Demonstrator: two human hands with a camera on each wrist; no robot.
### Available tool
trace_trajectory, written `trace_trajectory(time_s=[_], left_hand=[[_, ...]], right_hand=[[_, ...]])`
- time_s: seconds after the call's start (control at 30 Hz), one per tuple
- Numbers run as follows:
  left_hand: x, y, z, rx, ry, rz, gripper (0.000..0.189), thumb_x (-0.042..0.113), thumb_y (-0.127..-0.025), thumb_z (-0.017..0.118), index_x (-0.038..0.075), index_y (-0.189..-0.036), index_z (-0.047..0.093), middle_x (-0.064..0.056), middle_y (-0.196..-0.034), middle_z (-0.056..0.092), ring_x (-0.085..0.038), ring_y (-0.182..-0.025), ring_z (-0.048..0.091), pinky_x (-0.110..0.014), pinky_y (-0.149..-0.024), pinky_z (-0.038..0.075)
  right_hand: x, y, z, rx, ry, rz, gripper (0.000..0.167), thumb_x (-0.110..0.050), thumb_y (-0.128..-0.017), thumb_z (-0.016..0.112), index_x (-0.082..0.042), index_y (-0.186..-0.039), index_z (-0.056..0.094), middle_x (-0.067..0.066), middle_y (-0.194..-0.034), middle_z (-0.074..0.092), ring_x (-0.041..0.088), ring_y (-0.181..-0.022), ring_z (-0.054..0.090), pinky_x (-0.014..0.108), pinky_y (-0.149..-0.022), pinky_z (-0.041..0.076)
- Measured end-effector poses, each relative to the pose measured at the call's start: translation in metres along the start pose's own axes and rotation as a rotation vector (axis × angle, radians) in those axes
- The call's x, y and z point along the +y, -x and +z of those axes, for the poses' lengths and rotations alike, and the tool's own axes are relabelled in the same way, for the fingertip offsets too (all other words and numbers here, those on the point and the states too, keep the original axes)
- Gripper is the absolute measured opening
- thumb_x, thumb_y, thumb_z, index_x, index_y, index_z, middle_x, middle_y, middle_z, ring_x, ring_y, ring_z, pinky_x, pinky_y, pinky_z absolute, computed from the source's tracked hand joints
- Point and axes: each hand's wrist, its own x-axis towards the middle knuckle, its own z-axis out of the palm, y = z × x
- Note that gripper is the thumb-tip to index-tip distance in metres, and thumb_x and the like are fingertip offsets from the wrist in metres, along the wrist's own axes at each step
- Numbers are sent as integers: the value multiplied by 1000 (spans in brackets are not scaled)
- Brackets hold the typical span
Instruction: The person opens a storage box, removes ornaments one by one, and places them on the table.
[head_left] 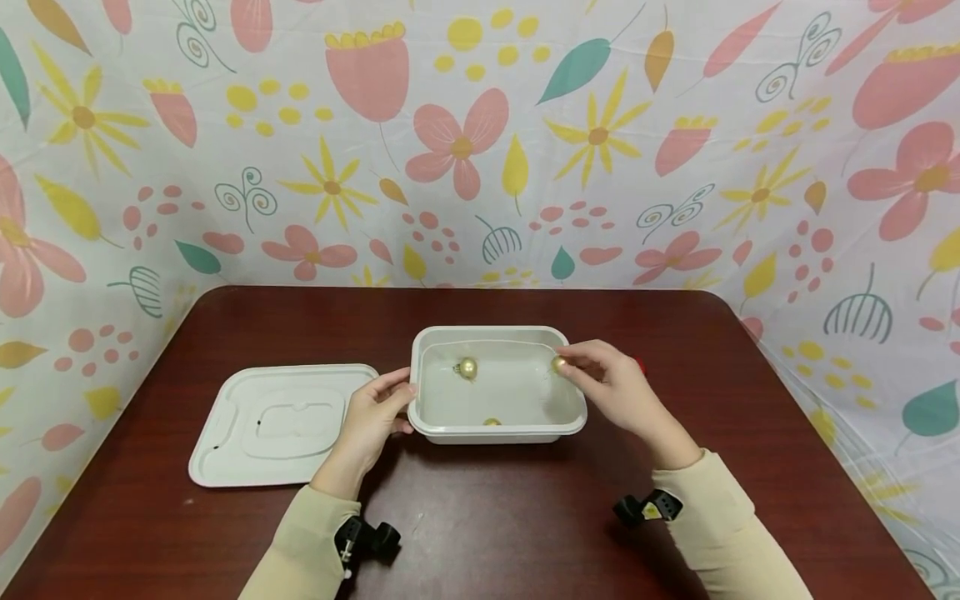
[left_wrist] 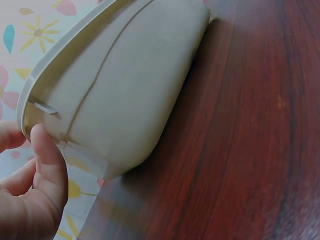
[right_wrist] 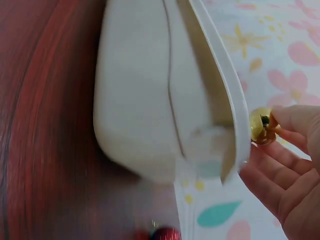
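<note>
A pale rectangular plastic container stands on the table, its mouth facing up. My left hand grips its left end, the thumb at the rim in the left wrist view. At the opposite end, my right hand pinches a small gold bauble between thumb and fingers, right at the rim. Inside the container lies another gold bauble toward the back left. A further gold bauble shows only its top above the front rim.
To the left, a white lid lies flat on the dark red wooden table. Behind my right hand is a mostly hidden red bauble; the right wrist view shows red shiny baubles beside the container. A flower-patterned curtain surrounds the table.
</note>
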Motion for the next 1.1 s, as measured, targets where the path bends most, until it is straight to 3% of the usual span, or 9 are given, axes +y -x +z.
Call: trace_trajectory(time_s=[0.17, 0.33, 0.5, 0.7, 0.9, 1.1], left_hand=[[0, 0, 0, 3, -3, 2, 40, 4, -90, 59, 1, -129, 53, 1, -93, 57, -9, -68, 59, -19, -46, 48], [0, 0, 0, 5, -4, 9, 41, 6, -89, 61, 0, -129, 54, 0, -91, 57, -8, -67, 58, -18, -46, 48], [1, 1, 1, 11, 10, 15, 40, 3, -88, 61, -2, -127, 55, -1, -88, 59, -9, -65, 59, -19, -47, 50], [6, 5, 4, 15, 57, -24, 40, 1, -88, 58, -4, -127, 54, -2, -81, 61, -11, -64, 61, -20, -49, 53], [9, 8, 5, 15, 90, -59, 41, 2, -89, 58, -3, -129, 52, -3, -83, 61, -9, -62, 61, -20, -49, 53], [8, 8, 5, 3, 79, -63, 41, 3, -89, 59, -2, -129, 52, -2, -83, 62, -11, -64, 62, -21, -50, 54]], right_hand=[[18, 13, -15, 106, 58, 63, 29, -18, -91, 63, -9, -118, 65, 6, -109, 63, -9, -88, 56, 8, -70, 49], [39, 30, -28, 179, 152, 152, 29, -23, -92, 62, -8, -116, 66, 10, -110, 64, -13, -90, 49, 4, -73, 42], [55, 45, -41, 217, 201, 294, 36, -32, -92, 60, -7, -118, 65, 15, -113, 64, -5, -92, 51, 9, -71, 43], [67, 57, -49, 219, 243, 382, 40, -35, -93, 58, -4, -118, 64, 18, -110, 65, 23, -91, 57, 19, -64, 44], [78, 63, -47, 187, 293, 420, 35, -31, -92, 60, -3, -111, 66, 18, -97, 68, 14, -65, 50, 24, -52, 39], [85, 63, -44, 131, 321, 447, 30, -27, -89, 64, -1, -105, 66, 24, -99, 66, 32, -81, 58, 38, -66, 46]])
